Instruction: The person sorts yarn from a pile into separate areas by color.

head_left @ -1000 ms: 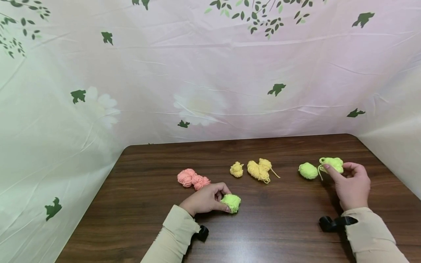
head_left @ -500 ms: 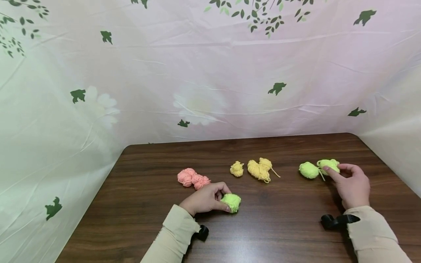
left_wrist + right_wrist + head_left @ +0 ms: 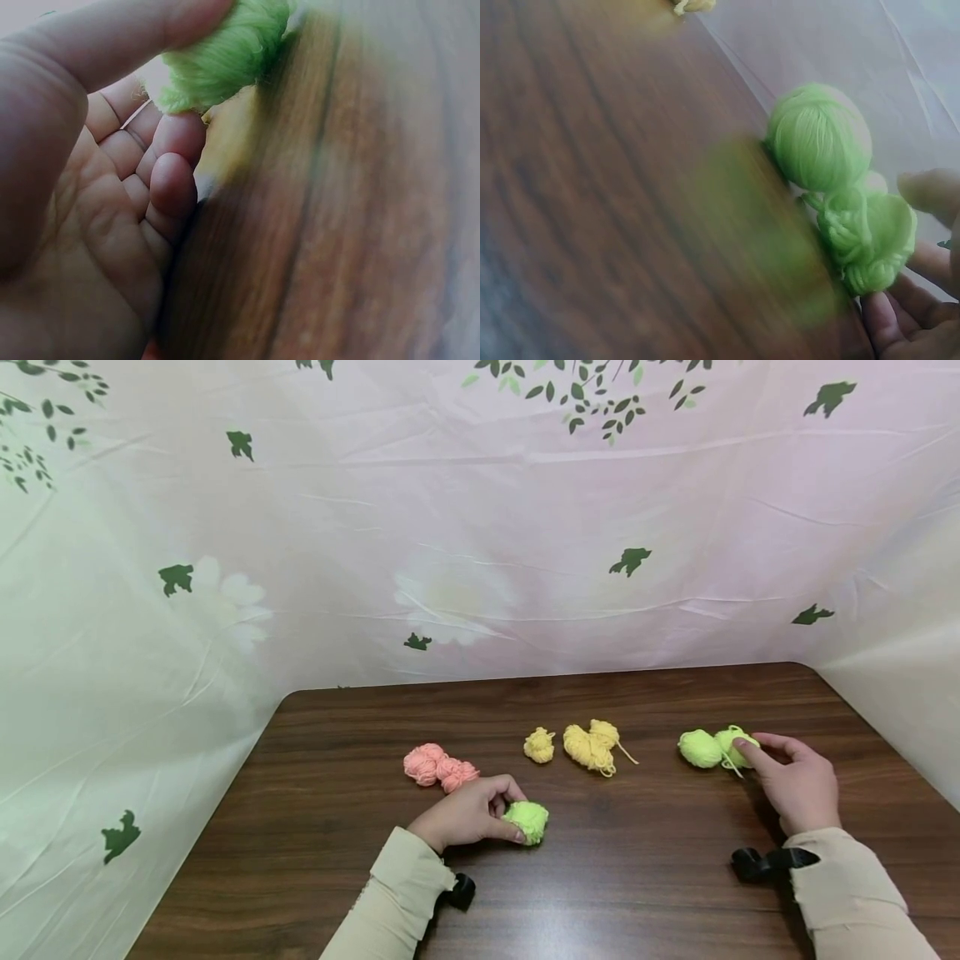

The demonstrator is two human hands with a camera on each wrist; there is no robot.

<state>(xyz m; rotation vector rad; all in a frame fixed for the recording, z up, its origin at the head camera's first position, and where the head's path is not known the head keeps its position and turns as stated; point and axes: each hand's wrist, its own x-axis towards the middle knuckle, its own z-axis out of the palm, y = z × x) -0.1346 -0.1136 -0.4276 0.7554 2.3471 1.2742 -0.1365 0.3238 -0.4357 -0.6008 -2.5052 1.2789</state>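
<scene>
My left hand [image 3: 471,812] pinches a bright green ball of yarn [image 3: 527,822] between thumb and fingers, low over the table's middle. In the left wrist view the thumb lies along this yarn [image 3: 232,60], while the other fingers curl beneath. At the right, my right hand [image 3: 804,783] holds a looser green yarn ball [image 3: 735,748] by its right side, thumb on top. A rounder green yarn ball [image 3: 700,748] sits directly against it on the left. The right wrist view has the round ball [image 3: 821,139] touching the looped one [image 3: 870,236].
Two coral yarn balls [image 3: 438,767] lie together just behind my left hand. Toward the table's back middle are a small yellow yarn ball [image 3: 539,746] and a larger yellow bunch [image 3: 591,748] with a loose tail. A printed cloth [image 3: 480,527] hangs behind the wooden table [image 3: 315,843].
My right hand has brought its green yarn ball leftward until it meets the round green one. The left hand stays in place with its yarn ball.
</scene>
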